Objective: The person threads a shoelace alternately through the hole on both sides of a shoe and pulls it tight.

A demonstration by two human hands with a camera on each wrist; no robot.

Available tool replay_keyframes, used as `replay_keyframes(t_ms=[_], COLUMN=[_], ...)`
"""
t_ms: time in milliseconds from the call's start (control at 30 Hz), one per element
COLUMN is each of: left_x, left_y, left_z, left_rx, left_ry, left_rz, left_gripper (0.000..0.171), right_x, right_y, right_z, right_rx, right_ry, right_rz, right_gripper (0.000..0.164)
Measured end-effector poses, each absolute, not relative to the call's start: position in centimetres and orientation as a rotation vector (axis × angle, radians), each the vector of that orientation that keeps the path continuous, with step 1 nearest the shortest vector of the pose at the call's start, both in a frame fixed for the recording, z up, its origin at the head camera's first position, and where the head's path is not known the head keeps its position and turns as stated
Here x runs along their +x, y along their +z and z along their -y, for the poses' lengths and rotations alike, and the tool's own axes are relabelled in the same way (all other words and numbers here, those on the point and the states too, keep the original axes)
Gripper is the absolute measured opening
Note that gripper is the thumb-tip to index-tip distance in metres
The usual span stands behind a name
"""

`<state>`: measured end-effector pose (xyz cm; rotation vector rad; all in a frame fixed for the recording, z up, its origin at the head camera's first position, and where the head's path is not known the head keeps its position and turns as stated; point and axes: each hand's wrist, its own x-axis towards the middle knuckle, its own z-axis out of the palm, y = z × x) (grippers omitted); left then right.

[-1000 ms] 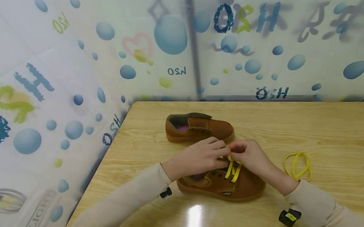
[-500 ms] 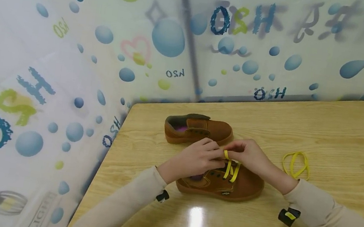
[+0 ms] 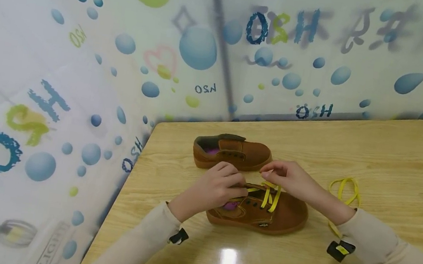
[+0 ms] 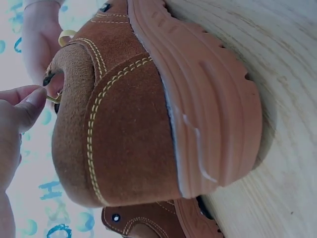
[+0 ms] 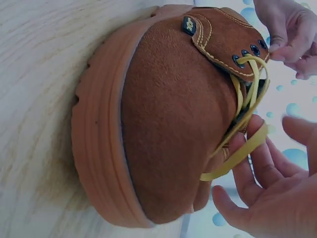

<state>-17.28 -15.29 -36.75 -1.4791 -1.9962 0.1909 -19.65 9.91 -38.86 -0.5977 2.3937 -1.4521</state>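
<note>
A brown low shoe [image 3: 289, 211] with yellow stitching stands on the table, toe to the right. A yellow shoelace [image 3: 275, 200] crosses its front eyelets. My left hand [image 3: 213, 190] is at the shoe's opening, and the left wrist view shows its thumb and fingertip pinching the shoelace [image 4: 53, 99]. Over the toe end, my right hand [image 3: 291, 178] has its fingers loosely bent, thumb apart from them. In the right wrist view a slack length of shoelace [image 5: 242, 153] hangs across the fingers of the right hand [image 5: 277, 193] without being gripped.
A second brown shoe [image 3: 254, 153], without a lace, stands just behind the first. Another yellow lace [image 3: 356, 193] lies coiled on the wooden table [image 3: 390, 173] to the right, partly behind the right forearm. A printed curtain [image 3: 282, 79] hangs along the back and left.
My left hand has drawn away to the left and slightly down, pulling the lace toward the shoe's opening. The right hand has let go of the lace, its fingers spreading near the same spot.
</note>
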Motion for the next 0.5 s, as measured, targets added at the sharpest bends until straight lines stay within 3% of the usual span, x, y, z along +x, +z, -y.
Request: replay_keyframes(t_ms=[167, 500], left_x=[-17.0, -16.3], left_y=[-37.0, -36.6], left_z=[16.0, 18.0], left_rx=[-1.445, -1.304], left_ry=[0.130, -0.004], left_rz=[2.023, 2.015], left_gripper=[0.013, 0.016], right_x=[-19.6, -19.4], right_y=[-38.7, -37.5], right_z=[-10.3, -10.7], right_rx=[-0.671, -0.513], right_ry=[-1.415, -1.545], right_rz=[-2.348, -2.199], right_gripper=[0.031, 0.032])
